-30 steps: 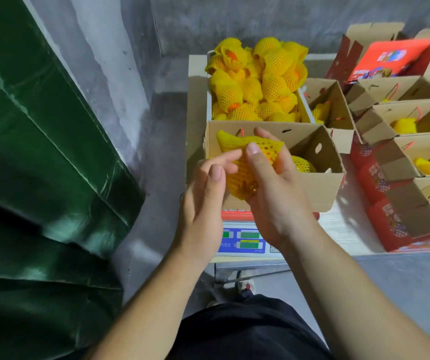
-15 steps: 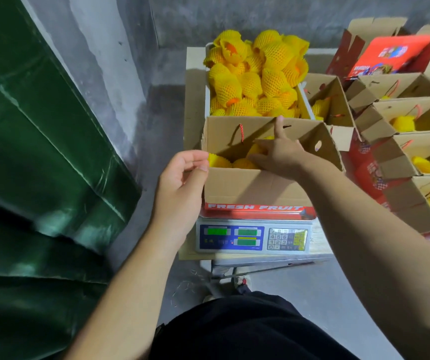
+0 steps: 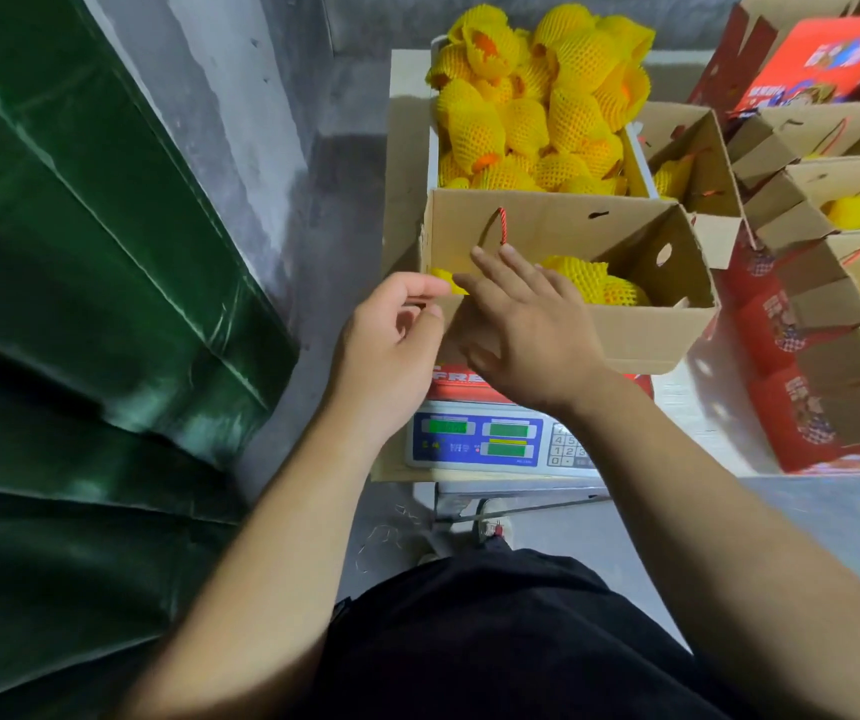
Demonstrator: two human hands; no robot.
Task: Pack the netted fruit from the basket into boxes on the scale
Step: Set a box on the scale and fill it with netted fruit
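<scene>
Netted fruit lies in the open cardboard box standing on the scale, more heaped in the basket behind. The right hand hovers over the box's near left corner, fingers straight and slightly spread, holding nothing, the fruit just beyond its fingertips. The left hand sits beside it with fingers loosely curled, empty. Further boxes at right hold netted fruit.
</scene>
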